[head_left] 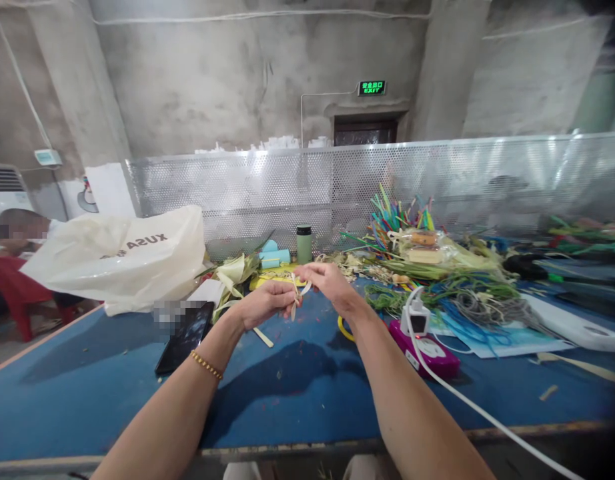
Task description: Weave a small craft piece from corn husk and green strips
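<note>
Above the middle of the blue table [282, 413], my left hand [270, 301] pinches a pale strip of dried leaf [294, 308], its fingers closed. My right hand [323, 279] meets it from the other side, thumb and fingers closed on an end of the same pale strip [305, 288]. The strip looks folded or crossed between the fingertips; its exact shape is too small to tell. A beaded bracelet [206, 365] circles my left wrist. Below the hands, another cut pale strip [263, 337] lies on the table.
Left are a black tablet [185, 340] and a big white plastic bag [122, 260]. A green bottle [304, 245] stands behind my hands. At right sit a purple power socket [427, 353] with a white cable, tangled cords [480, 300] and colourful stems [397, 217]. Another person sits far left.
</note>
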The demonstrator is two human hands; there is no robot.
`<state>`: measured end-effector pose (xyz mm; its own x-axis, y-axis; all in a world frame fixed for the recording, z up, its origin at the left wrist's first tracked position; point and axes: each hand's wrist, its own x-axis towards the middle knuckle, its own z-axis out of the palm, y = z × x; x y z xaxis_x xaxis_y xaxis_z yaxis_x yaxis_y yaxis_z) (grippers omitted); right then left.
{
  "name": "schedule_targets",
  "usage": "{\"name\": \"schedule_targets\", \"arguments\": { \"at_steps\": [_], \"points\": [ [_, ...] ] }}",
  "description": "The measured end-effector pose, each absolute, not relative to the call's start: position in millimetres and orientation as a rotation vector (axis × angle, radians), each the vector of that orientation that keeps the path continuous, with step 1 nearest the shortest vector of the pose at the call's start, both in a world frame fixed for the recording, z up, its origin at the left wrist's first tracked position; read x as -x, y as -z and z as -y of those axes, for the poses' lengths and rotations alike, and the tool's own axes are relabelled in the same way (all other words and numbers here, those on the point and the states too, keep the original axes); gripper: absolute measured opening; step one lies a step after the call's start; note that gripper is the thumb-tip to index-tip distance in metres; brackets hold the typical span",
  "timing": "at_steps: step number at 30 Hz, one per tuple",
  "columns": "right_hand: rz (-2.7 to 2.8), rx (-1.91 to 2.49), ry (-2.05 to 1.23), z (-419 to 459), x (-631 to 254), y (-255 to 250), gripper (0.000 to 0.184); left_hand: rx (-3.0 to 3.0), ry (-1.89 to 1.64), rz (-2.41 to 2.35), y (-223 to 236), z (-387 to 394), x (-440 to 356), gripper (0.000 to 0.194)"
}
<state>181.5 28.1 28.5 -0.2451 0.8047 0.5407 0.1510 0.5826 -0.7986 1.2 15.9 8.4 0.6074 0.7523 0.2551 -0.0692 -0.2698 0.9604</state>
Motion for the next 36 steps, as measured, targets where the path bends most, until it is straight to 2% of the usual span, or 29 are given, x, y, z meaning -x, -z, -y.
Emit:
{"name": "schedule_targets", "arguments": {
  "at_steps": [2, 4, 7, 11, 13, 16, 20, 25, 36],
  "points": [
    [1.824, 0.707, -1.04, -26, -182, -27, 0.026, -1.719, -0.835, -0.551, -9, -14, 1, 0.03],
    [1.799, 0.63, -1.155, -24, -181, -26, 0.026, -1.741, -0.823, -0.541, -10, -14, 2, 0.032],
    [1.688, 0.627, -1.123, -24, -178, -25, 0.03, -1.706, -0.888, -0.549, -10, -16, 1, 0.036],
    [1.649, 0.65, -1.08, -25, -176, -27, 0.032, -1.65, -1.101, -0.576, -8, -20, -2, 0.055],
    [1.648, 0.69, -1.041, -25, -176, -27, 0.031, -1.668, -1.113, -0.601, -9, -19, -2, 0.059],
    [1.626, 0.737, -0.971, -26, -175, -27, 0.028, -1.719, -1.087, -0.647, -14, -13, -3, 0.05],
    [1.531, 0.783, -0.928, -32, -173, -24, 0.025, -1.914, -1.114, -0.749, -20, -4, -9, 0.029],
    [1.473, 0.773, -0.897, -35, -171, -24, 0.027, -1.942, -1.249, -0.817, -14, -7, -17, 0.031],
    [1.44, 0.744, -0.946, -27, -164, -24, 0.034, -1.825, -1.287, -0.644, -9, -7, -26, 0.036]
  ]
}}
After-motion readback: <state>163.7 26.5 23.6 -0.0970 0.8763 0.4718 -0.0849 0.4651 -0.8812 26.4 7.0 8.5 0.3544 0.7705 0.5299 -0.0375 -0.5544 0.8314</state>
